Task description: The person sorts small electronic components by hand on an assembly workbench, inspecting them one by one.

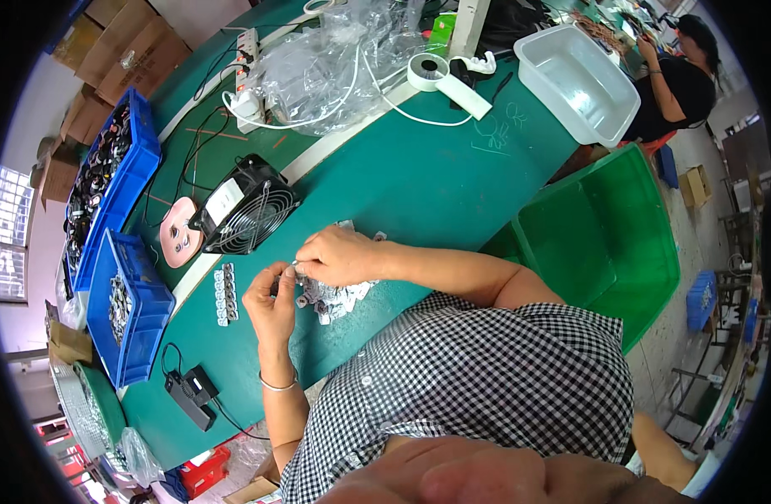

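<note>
Over the green tabletop [352,172] my two hands meet fingertip to fingertip. My left hand [270,302], with a bangle on its wrist, pinches a small light-coloured piece whose kind is too small to make out. From the other side my right hand [339,254] closes its fingers on the same spot. Beneath and beside my right hand lies a loose pile of small white-and-grey parts [339,302], partly covered by that hand. Left of my left hand, similar small parts [226,294] stand in two neat rows.
A black fan [249,206] and a pink dish [182,233] stand beyond my left hand. Blue bins [142,315] line the left edge, near a black power adapter [192,395]. A green tub [604,235] and a white tub [578,84] are at right; a person [684,80] sits behind.
</note>
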Available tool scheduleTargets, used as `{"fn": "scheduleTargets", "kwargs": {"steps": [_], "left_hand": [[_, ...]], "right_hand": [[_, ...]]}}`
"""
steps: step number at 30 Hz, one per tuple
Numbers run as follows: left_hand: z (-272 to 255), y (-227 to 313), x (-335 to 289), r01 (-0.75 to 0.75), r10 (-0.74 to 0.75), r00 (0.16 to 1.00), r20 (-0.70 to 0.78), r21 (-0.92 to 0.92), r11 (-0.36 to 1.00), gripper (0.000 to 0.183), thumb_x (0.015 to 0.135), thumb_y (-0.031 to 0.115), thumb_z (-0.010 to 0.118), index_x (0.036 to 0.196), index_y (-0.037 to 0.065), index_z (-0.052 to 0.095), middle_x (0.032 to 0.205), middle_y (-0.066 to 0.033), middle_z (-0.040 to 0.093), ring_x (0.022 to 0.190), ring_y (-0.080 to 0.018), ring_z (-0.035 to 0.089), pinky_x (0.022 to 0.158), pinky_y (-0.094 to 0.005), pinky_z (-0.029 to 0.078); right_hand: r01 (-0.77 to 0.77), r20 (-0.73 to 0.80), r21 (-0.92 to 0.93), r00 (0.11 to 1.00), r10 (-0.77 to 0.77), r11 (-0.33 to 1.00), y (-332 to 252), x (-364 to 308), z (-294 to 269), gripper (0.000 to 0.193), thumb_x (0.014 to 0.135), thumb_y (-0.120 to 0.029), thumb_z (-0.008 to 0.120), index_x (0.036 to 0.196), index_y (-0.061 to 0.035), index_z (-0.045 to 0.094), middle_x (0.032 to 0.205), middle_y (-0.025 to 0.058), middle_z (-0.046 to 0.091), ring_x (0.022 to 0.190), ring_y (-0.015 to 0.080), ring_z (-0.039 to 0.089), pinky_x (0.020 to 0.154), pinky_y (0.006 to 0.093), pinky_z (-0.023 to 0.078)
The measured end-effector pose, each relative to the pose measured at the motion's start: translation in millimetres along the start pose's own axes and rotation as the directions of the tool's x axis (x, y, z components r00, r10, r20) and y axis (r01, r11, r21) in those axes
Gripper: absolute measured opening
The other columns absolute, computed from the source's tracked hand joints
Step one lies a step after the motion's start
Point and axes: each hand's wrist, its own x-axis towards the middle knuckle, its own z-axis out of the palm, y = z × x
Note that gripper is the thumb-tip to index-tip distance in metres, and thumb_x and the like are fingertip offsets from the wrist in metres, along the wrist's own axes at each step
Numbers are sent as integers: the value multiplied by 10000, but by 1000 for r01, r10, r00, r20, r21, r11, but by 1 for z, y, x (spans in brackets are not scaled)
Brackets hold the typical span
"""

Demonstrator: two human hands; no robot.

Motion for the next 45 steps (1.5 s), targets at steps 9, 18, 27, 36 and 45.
{"fn": "scheduleTargets", "kwargs": {"steps": [9, 18, 27, 36, 45], "left_hand": [[-12, 14, -8, -21, -2, 986, 167, 134, 991, 356, 828, -16, 633, 1184, -11, 605, 962, -43, 634, 690, -58, 490, 605, -223, 416], [-5, 28, -5, -71, 68, 974, 216, 5, 997, 551, 779, -120, 594, 1310, 8, 520, 1067, -44, 580, 688, -52, 503, 573, -206, 424], [-5, 27, -5, -125, 101, 969, 226, 93, 988, 538, 816, -123, 607, 1328, 6, 505, 1092, -67, 583, 787, -99, 571, 639, -224, 476], [-3, 19, -7, -2, 28, 986, 164, -155, 988, 552, 823, -90, 643, 1345, 31, 511, 1148, -124, 601, 981, -191, 608, 778, -273, 513], [-29, 32, -18, 222, -176, 946, 271, -147, 964, 259, 979, 164, 556, 1079, -52, 656, 732, -56, 643, 612, -83, 575, 528, -238, 466]], "right_hand": [[67, -130, 71, 990, -58, 995, 4, -4, -1, 263, 856, -182, 601, 676, 8, 575, 650, 186, 584, 611, 379, 586, 583, 477, 438], [229, -90, 210, 972, -215, 950, -6, 0, 5, 301, 855, -154, 615, 617, 13, 540, 547, 162, 524, 516, 317, 538, 524, 454, 390], [68, 97, 108, 992, -79, 992, -5, 2, 0, 252, 893, -138, 606, 688, 8, 597, 585, 120, 566, 555, 238, 544, 545, 398, 420], [26, 191, 239, 979, -73, 971, -9, 11, -6, 338, 906, -152, 604, 622, 7, 518, 499, 61, 470, 457, 132, 398, 461, 362, 333], [150, 229, 176, 955, -188, 973, -25, 19, -22, 276, 903, -179, 578, 720, 26, 586, 605, 139, 566, 524, 199, 513, 540, 381, 426]]}}
